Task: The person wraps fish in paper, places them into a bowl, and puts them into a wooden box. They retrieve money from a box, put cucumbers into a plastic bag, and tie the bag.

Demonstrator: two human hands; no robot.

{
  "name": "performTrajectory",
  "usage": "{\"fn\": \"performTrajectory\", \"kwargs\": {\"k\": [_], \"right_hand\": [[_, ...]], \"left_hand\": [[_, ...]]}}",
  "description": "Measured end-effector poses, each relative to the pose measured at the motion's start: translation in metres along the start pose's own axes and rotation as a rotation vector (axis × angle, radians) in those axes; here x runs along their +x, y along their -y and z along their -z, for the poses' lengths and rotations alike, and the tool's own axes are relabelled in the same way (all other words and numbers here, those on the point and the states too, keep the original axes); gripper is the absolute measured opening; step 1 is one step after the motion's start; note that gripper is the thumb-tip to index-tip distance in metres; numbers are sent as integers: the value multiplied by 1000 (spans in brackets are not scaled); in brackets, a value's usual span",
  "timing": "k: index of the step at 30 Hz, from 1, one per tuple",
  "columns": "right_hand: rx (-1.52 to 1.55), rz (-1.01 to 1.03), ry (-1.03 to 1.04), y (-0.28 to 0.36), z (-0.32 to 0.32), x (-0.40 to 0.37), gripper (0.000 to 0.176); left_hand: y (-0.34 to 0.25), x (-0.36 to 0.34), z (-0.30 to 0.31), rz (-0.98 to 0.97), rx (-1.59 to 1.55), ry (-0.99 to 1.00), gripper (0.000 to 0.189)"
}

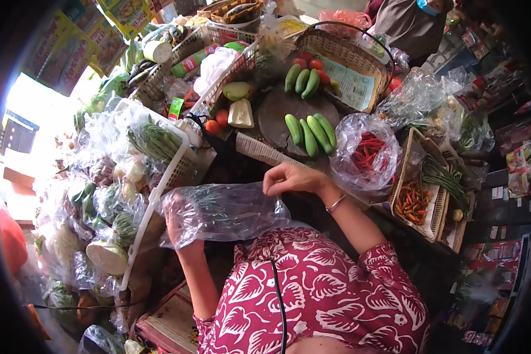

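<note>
A clear plastic bag (230,213) stretches between my two hands in front of my chest. My left hand (182,218) is inside or behind the bag's left end, seen blurred through the plastic, so its fingers are hard to make out. Fingers curled in a pinch, my right hand (292,178) holds the bag's right edge. Beyond it, cucumbers (311,134) lie on a round dark board (271,115), with more cucumbers (301,81) at the board's back edge. A bag of red chilies (369,154) sits right of the board.
At left stands a white crate (153,206) of bagged vegetables. A basket (404,183) of small orange chilies (413,202) is at right, a handled basket (369,100) at the back. A person (410,26) is at the top right. Packets hang at upper left.
</note>
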State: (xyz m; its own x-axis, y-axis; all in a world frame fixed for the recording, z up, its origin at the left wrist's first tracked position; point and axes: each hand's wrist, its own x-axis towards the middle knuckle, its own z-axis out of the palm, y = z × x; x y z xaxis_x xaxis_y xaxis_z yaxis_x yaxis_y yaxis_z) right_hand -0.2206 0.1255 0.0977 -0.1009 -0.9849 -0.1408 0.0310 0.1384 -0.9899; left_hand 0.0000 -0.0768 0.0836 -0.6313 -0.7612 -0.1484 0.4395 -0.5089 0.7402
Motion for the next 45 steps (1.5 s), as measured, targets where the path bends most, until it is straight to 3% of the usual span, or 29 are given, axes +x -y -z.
{"fn": "performTrajectory", "kwargs": {"k": [2, 4, 5, 7, 8, 10, 11, 12, 14, 15, 18, 19, 21, 25, 31, 32, 35, 36, 41, 44, 45], "right_hand": [[86, 28, -100, -8, 3, -11, 13], [456, 36, -291, -13, 2, -18, 10], [454, 39, -289, -13, 0, -18, 10], [475, 98, -428, -9, -1, -18, 10], [468, 106, -430, -9, -3, -16, 10], [-388, 253, -773, -10, -10, -9, 14], [-826, 315, -914, -10, -14, -6, 17], [-915, 297, -928, 1, -20, -2, 22], [-349, 81, -659, 25, -49, 8, 24], [-146, -6, -501, 33, -64, 13, 29], [-283, 23, -166, 42, -103, 25, 42], [-348, 52, -190, 39, -111, 28, 38], [-266, 65, -250, 28, -113, 30, 35], [-217, 89, -389, 20, -95, 19, 31], [-219, 20, -439, 20, -93, 13, 20], [-205, 36, -432, 19, -96, 14, 18], [-223, 49, -379, 21, -107, 15, 17], [-212, 45, -378, 22, -110, 15, 17], [-176, 1, -454, 13, -102, 16, 13], [-262, 57, -508, -1, -87, 14, 13], [-277, 66, -502, -5, -82, 13, 13]], "left_hand": [[-1, -6, 7, 47, -86, -45, 15], [2, -13, 22, 210, -146, 37, 16], [13, -13, 40, 331, -188, 54, 19], [51, -13, 98, 364, -56, 142, 26], [55, -21, 98, 385, -128, 95, 26], [59, -32, 93, 451, -206, -93, 24], [57, -36, 88, 450, -208, -89, 24], [51, -42, 76, 320, -49, -147, 16], [27, -56, 21, 150, 225, -195, 9], [36, -53, 31, 73, 319, -80, 10], [22, -65, -16, 61, 398, 36, 11], [31, -61, -15, -59, 424, 70, 10], [29, -61, -14, -104, 495, 87, 10], [24, -65, -8, -99, 514, 2, 11], [30, -59, -10, -84, 470, 75, 12], [28, -58, -9, -89, 498, 114, 25], [27, -56, -17, -214, 722, 163, 35], [24, -57, -19, -139, 750, 186, 37], [29, -46, 8, -6, 577, 275, 33], [23, -42, 15, -199, 581, 514, 24], [20, -43, 13, -188, 586, 510, 24]]}}
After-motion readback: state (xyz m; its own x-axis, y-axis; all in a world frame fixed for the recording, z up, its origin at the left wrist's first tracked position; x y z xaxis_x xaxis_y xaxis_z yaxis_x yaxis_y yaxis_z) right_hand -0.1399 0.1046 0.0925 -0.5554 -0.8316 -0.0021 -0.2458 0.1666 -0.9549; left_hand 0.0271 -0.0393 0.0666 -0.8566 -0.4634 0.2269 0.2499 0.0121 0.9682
